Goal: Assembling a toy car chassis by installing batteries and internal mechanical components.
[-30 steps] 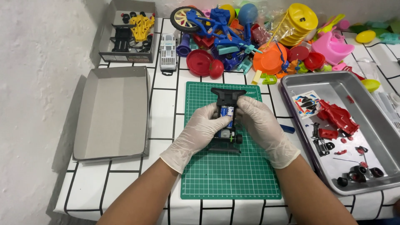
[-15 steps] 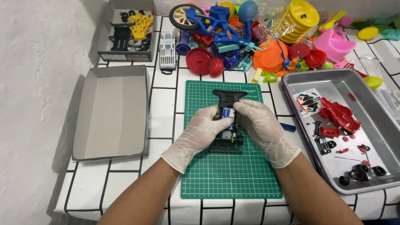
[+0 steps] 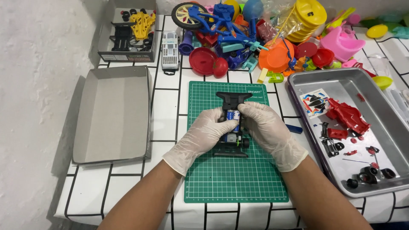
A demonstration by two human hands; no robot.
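A black toy car chassis [image 3: 232, 101] lies lengthwise on a green cutting mat [image 3: 234, 179]. A blue battery and a small motor show in its middle. My left hand [image 3: 203, 135], in a white glove, grips the chassis from its left side. My right hand [image 3: 266, 127], also gloved, holds the right side, with fingertips meeting over the battery. The rear end of the chassis pokes out below my fingers.
An empty grey box lid [image 3: 113, 113] lies to the left, and a box of black and yellow parts [image 3: 130, 30] sits behind it. A metal tray [image 3: 383, 106] on the right holds red and black car parts. Colourful plastic toys [image 3: 264, 34] crowd the back.
My hands have shifted slightly on the chassis, fingers closing in over the battery. The chassis stays in the same place on the mat.
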